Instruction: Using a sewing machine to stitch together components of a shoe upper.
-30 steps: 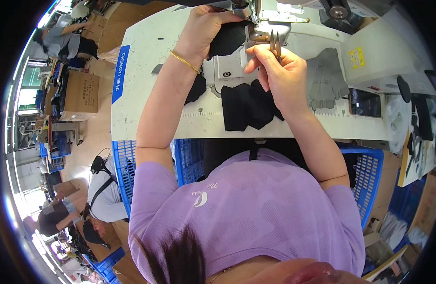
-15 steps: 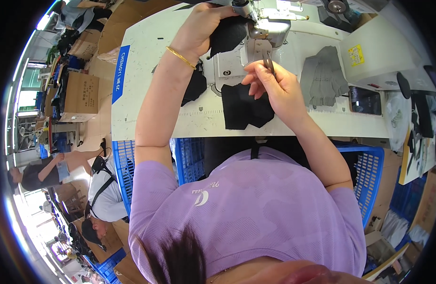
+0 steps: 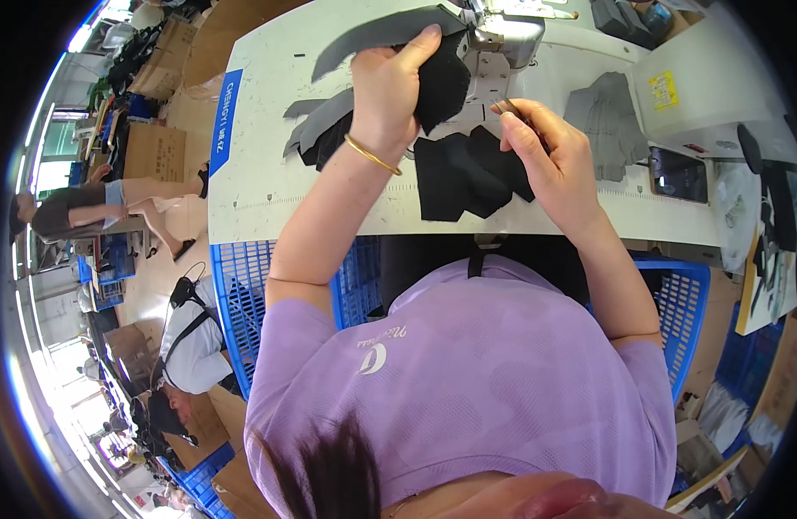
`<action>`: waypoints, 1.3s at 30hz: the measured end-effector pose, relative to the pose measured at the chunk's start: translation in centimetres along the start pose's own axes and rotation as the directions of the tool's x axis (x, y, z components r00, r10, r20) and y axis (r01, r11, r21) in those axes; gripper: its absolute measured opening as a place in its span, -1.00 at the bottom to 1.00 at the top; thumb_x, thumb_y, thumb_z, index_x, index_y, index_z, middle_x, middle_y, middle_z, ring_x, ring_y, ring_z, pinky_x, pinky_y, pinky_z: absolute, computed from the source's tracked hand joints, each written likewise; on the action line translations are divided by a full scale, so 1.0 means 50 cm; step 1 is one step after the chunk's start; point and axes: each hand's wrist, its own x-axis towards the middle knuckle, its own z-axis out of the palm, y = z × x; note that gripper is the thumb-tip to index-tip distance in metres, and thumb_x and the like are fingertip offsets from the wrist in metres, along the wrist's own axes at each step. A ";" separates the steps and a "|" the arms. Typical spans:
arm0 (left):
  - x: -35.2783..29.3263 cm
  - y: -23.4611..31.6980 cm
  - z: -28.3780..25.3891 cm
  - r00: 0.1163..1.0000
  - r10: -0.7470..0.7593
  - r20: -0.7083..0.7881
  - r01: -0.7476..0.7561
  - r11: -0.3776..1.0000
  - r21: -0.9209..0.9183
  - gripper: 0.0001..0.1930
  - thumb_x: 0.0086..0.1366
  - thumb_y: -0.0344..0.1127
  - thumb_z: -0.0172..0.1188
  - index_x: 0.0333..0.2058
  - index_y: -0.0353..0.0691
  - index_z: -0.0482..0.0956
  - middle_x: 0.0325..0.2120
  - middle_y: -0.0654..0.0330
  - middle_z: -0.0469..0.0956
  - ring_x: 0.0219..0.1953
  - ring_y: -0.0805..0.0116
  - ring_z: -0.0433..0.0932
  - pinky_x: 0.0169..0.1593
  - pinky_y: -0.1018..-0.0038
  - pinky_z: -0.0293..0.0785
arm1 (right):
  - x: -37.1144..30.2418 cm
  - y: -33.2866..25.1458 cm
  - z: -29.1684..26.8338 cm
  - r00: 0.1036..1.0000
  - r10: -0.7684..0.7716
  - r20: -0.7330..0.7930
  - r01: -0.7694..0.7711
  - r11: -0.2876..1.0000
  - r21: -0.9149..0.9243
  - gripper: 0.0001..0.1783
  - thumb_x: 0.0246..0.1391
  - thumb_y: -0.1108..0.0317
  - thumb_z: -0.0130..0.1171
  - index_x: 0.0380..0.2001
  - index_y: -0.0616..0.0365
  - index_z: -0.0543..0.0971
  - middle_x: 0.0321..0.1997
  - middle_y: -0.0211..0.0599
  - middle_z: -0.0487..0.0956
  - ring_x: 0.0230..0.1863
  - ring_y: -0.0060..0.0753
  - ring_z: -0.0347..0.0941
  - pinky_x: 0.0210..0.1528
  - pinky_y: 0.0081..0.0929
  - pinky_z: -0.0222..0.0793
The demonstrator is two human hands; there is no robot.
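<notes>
My left hand [image 3: 388, 95] is closed on a black fabric piece [image 3: 443, 91], its thumb on top. A long curved grey fabric strip [image 3: 377, 39] lies beyond that hand, reaching to the sewing machine head [image 3: 502, 39]. My right hand [image 3: 550, 151] pinches slim dark tweezers [image 3: 507, 107], tips toward the held fabric. Below, several overlapping black cut pieces [image 3: 463, 177] lie near the table's front edge. More grey and black pieces [image 3: 325, 125] sit left of my left wrist, partly hidden by it.
On the white table [image 3: 268, 156], a stack of grey pieces [image 3: 608, 125] lies right of the machine, beside a phone [image 3: 679, 176]. Blue plastic baskets [image 3: 243, 281] stand below the front edge. At left, a person [image 3: 78, 208] walks and another in white [image 3: 195, 346] is bent over.
My left hand has come back from the machine head, bringing the black fabric toward me. The right hand has moved slightly right with the tweezers. The person at left has walked farther along.
</notes>
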 end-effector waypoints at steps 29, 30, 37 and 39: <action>-0.065 0.000 -0.092 -0.086 0.661 0.745 -0.730 -0.551 0.405 -0.77 -0.10 -0.36 0.25 -0.37 -0.06 0.69 -0.40 0.42 0.56 -0.40 0.50 0.45 -0.26 0.57 0.24 | 0.036 0.011 -0.022 0.978 -0.147 0.144 0.149 0.989 0.002 -0.74 0.14 0.30 0.25 -0.24 0.31 0.62 -0.46 -0.34 0.59 -0.40 -0.66 0.48 -0.34 -0.66 0.36; -0.068 -0.001 -0.092 -0.099 0.649 0.754 -0.735 -0.559 0.385 -0.77 -0.10 -0.36 0.25 -0.37 -0.05 0.69 -0.41 0.42 0.55 -0.40 0.51 0.46 -0.28 0.58 0.23 | 0.041 0.011 -0.021 0.980 -0.141 0.142 0.142 0.990 0.004 -0.74 0.14 0.30 0.25 -0.24 0.31 0.62 -0.46 -0.34 0.59 -0.40 -0.66 0.48 -0.34 -0.66 0.36; -0.086 -0.003 -0.104 -0.073 0.584 0.809 -0.720 -0.592 0.362 -0.72 -0.08 -0.28 0.33 -0.30 -0.03 0.73 -0.29 0.47 0.57 -0.27 0.56 0.47 -0.19 0.56 0.23 | 0.057 0.018 -0.018 0.987 0.084 0.138 -0.107 0.980 0.168 -0.78 0.16 0.29 0.24 -0.30 0.25 0.66 -0.52 -0.53 0.54 -0.45 -0.73 0.40 -0.39 -0.72 0.28; -0.089 -0.004 -0.113 -0.055 0.580 0.813 -0.712 -0.593 0.375 -0.73 -0.07 -0.28 0.33 -0.29 -0.04 0.72 -0.29 0.46 0.57 -0.26 0.55 0.48 -0.18 0.56 0.23 | 0.046 0.004 -0.020 0.974 0.165 0.158 -0.198 0.954 0.226 -0.80 0.13 0.30 0.28 -0.35 0.25 0.64 -0.52 -0.57 0.54 -0.43 -0.78 0.40 -0.38 -0.76 0.27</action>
